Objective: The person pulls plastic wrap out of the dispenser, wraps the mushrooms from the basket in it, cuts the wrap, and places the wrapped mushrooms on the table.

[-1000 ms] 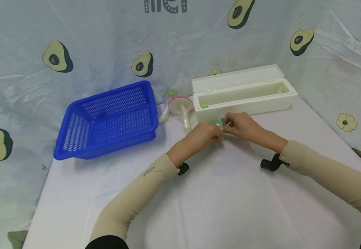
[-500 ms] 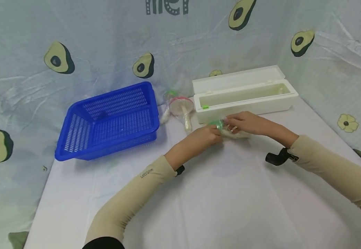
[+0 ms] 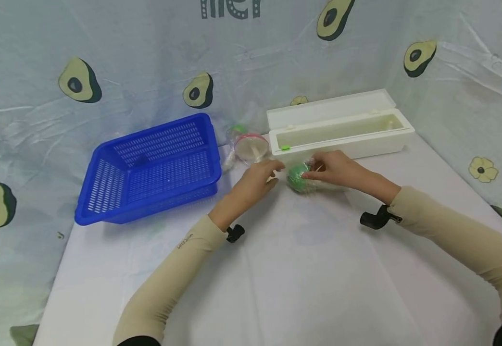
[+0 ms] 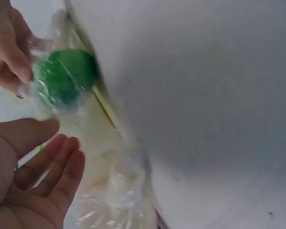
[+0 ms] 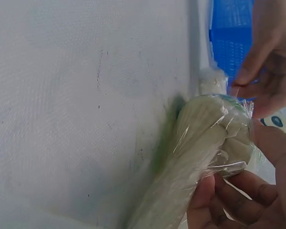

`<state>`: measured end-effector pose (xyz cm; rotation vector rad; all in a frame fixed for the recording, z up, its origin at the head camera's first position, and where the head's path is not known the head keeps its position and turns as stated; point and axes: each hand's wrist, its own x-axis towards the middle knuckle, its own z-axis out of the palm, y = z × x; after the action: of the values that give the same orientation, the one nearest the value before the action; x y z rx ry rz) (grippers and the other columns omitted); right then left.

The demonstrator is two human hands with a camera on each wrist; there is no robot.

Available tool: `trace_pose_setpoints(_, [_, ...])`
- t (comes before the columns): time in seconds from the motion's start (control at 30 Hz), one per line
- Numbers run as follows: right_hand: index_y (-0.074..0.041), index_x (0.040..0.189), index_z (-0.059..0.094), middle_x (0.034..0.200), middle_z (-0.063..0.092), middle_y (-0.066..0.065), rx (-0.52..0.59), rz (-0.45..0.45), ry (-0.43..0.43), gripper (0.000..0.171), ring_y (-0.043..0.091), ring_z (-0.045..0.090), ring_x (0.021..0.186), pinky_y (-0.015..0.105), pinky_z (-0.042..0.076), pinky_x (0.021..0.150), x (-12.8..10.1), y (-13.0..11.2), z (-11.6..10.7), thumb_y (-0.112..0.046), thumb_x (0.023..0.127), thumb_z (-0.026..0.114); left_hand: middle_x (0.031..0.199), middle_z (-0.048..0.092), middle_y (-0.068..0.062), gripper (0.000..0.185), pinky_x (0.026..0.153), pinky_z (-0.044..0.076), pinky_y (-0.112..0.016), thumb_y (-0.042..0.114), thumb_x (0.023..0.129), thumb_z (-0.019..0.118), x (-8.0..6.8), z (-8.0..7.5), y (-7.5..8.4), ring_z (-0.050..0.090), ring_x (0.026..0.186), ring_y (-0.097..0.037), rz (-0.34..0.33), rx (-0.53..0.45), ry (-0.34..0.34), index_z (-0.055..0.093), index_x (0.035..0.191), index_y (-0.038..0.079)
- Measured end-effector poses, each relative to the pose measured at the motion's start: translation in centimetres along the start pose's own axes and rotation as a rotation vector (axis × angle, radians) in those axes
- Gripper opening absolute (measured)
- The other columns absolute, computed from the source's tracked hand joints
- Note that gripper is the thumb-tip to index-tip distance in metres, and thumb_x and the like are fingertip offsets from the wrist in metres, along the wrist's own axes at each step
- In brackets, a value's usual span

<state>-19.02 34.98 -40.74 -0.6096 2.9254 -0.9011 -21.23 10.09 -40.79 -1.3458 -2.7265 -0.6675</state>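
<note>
While my right hand (image 3: 335,169) pinches the plastic-wrapped green-capped mushroom toy (image 3: 299,178), I see it lying on the white tablecloth (image 3: 303,269) just in front of the open white box (image 3: 342,132). Its cap is round and green, its stem pale cream, all under crinkled clear film; the stem runs under my right palm. My left hand (image 3: 257,175) is relaxed with fingers straight, just left of the box's near corner, apart from the cap. Open cloth spreads well in front of the box toward me. Left of the box lie a pink-rimmed wrapped mushroom (image 3: 251,146) and a green one (image 3: 236,129) behind it, then the blue basket (image 3: 151,168) farther left.
</note>
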Motion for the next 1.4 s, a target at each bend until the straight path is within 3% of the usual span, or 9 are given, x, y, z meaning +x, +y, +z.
trace_pose_setpoints(0.07, [0.000, 0.104, 0.065, 0.099, 0.075, 0.015, 0.000, 0.004, -0.010, 0.036, 0.031, 0.073, 0.092, 0.044, 0.059, 0.080, -0.2, 0.0, 0.2, -0.031, 0.092, 0.078, 0.124, 0.069, -0.014, 0.034, 0.091, 0.055, -0.034, 0.003, 0.096, 0.069, 0.5, 0.4, -0.7, 0.069, 0.104, -0.027, -0.087, -0.005, -0.032, 0.063, 0.130, 0.001])
trace_pose_setpoints(0.17, [0.002, 0.109, 0.065, 0.100, 0.074, 0.015, -0.014, 0.007, -0.006, 0.044, 0.028, 0.073, 0.091, 0.042, 0.059, 0.079, -0.3, 0.0, 0.6, -0.035, 0.089, 0.080, 0.119, 0.071, -0.012, 0.028, 0.091, 0.055, -0.033, 0.011, 0.099, 0.068, 1.3, 1.1, -1.4, 0.068, 0.104, -0.024, -0.117, -0.002, -0.062, 0.068, 0.125, 0.003])
trace_pose_setpoints(0.4, [0.001, 0.106, 0.065, 0.096, 0.074, 0.013, -0.041, -0.007, 0.028, 0.046, 0.024, 0.072, 0.086, 0.041, 0.058, 0.075, -0.2, -0.4, 0.8, -0.036, 0.087, 0.083, 0.096, 0.072, -0.005, 0.011, 0.077, 0.054, -0.031, 0.011, 0.099, 0.066, 1.7, 0.7, -1.4, 0.066, 0.087, -0.017, -0.147, -0.077, 0.094, 0.074, 0.098, 0.005])
trace_pose_setpoints(0.7, [0.003, 0.105, 0.063, 0.095, 0.073, 0.015, -0.080, 0.016, 0.017, 0.045, 0.026, 0.072, 0.083, 0.039, 0.059, 0.071, 0.5, -0.6, 0.7, -0.039, 0.091, 0.077, 0.098, 0.059, -0.013, 0.010, 0.082, 0.049, -0.035, 0.000, 0.101, 0.060, 1.8, 1.6, -0.5, 0.057, 0.093, -0.026, -0.010, -0.050, 0.119, 0.058, 0.091, 0.001])
trace_pose_setpoints(0.77, [0.002, 0.105, 0.064, 0.094, 0.073, 0.015, -0.082, 0.027, 0.013, 0.045, 0.024, 0.071, 0.081, 0.039, 0.058, 0.070, 0.5, -0.6, 0.7, -0.039, 0.092, 0.077, 0.104, 0.060, -0.014, 0.003, 0.082, 0.052, -0.031, 0.003, 0.100, 0.063, 1.6, 1.8, 0.0, 0.061, 0.096, -0.025, -0.057, -0.118, 0.114, 0.061, 0.100, 0.001])
trace_pose_setpoints(0.9, [0.004, 0.108, 0.065, 0.096, 0.074, 0.016, -0.082, 0.036, 0.022, 0.047, 0.023, 0.071, 0.077, 0.039, 0.058, 0.069, 0.4, -0.6, 0.5, -0.038, 0.091, 0.077, 0.116, 0.065, -0.013, 0.036, 0.087, 0.056, -0.028, 0.012, 0.096, 0.071, 1.3, 1.8, 0.9, 0.069, 0.108, -0.025, -0.204, -0.292, 0.127, 0.052, 0.125, 0.001])
trace_pose_setpoints(1.0, [0.005, 0.108, 0.065, 0.096, 0.074, 0.017, -0.077, 0.016, 0.031, 0.047, 0.023, 0.071, 0.077, 0.039, 0.058, 0.068, 0.4, -0.5, 0.5, -0.037, 0.092, 0.077, 0.113, 0.069, -0.011, 0.036, 0.086, 0.056, -0.029, 0.014, 0.094, 0.074, 1.4, 1.9, 1.2, 0.069, 0.105, -0.024, -0.237, -0.270, 0.159, 0.055, 0.122, 0.001])
trace_pose_setpoints(1.17, [0.002, 0.104, 0.065, 0.095, 0.074, 0.016, -0.063, -0.001, 0.024, 0.043, 0.024, 0.071, 0.079, 0.038, 0.058, 0.069, 0.3, -0.2, 0.5, -0.037, 0.092, 0.077, 0.106, 0.066, -0.008, 0.012, 0.086, 0.053, -0.027, 0.011, 0.091, 0.077, 1.9, 2.0, 0.9, 0.065, 0.100, -0.022, -0.142, -0.136, 0.131, 0.070, 0.098, 0.005])
trace_pose_setpoints(1.4, [0.002, 0.105, 0.065, 0.094, 0.074, 0.014, -0.048, -0.001, 0.032, 0.043, 0.022, 0.070, 0.077, 0.038, 0.058, 0.067, 0.0, 0.0, 0.7, -0.034, 0.088, 0.081, 0.111, 0.063, -0.010, 0.030, 0.091, 0.050, -0.028, 0.011, 0.091, 0.077, 2.7, 1.3, 0.2, 0.061, 0.102, -0.021, 0.026, -0.132, 0.036, 0.066, 0.118, 0.002])
